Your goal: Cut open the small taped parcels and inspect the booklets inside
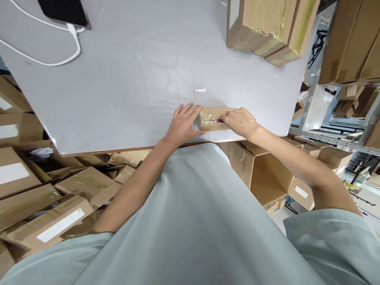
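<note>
A small taped cardboard box (212,114) lies near the front edge of the grey-white table. My left hand (185,123) braces its left end, with the thumb along the near side and the fingers at the far corner. Above the box, my right hand (240,121) is closed around a box cutter (219,120); a bit of its red and black handle shows. The thin tip points left along the clear tape on the top. My right fingers hide most of the handle and the box's right end.
Taped boxes (264,27) stand at the table's back right. A dark-screened device (65,12) with a white cable (77,45) lies at the back left. Piled cartons (86,184) fill the floor to the left; an open carton (270,174) sits below right, near shelves (314,95).
</note>
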A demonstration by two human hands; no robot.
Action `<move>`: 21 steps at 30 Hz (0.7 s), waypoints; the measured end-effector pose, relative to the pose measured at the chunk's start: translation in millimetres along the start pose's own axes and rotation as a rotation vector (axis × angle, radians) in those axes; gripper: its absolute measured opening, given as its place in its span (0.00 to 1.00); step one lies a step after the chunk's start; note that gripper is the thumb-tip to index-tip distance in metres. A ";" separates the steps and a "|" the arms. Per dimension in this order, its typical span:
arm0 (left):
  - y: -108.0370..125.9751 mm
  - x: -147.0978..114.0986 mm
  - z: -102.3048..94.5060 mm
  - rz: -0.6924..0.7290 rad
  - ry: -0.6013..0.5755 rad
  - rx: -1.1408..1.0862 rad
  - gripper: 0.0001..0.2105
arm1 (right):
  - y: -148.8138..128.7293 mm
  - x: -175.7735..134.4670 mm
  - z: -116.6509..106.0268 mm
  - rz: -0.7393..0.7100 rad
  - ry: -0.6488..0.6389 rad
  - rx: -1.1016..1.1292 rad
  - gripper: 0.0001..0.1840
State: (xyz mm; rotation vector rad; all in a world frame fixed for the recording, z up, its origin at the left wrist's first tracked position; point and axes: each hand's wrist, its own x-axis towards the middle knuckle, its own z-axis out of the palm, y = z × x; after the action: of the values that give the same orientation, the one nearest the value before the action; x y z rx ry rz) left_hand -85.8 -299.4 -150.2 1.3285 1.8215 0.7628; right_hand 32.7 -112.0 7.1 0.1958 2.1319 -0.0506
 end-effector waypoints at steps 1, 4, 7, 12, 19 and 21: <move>0.8 1.3 0.2 0.005 0.003 -0.006 0.47 | 5.4 -3.9 3.2 0.017 -0.003 0.007 0.20; 2.6 4.0 -0.5 0.010 0.006 -0.022 0.47 | 23.5 -15.0 16.2 0.074 -0.016 0.022 0.22; 4.0 5.0 -2.6 0.009 -0.006 -0.024 0.47 | 47.6 -27.2 33.4 0.138 -0.013 0.032 0.22; 1.2 1.3 -9.7 0.000 -0.012 -0.021 0.46 | 105.0 -63.7 65.0 0.378 -0.095 -0.011 0.22; -9.0 -9.6 -20.6 -0.054 -0.007 -0.047 0.49 | 87.4 -92.8 68.0 0.438 0.128 0.194 0.26; -7.2 -8.0 -18.8 -0.046 -0.014 -0.035 0.47 | 58.1 -80.0 55.8 0.317 0.195 0.288 0.26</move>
State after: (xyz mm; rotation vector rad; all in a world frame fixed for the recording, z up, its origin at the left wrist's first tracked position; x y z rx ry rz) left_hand -103.7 -309.8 -144.0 1.2623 1.8131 0.7555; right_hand 130.7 -70.6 46.7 0.7315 2.2541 -0.1584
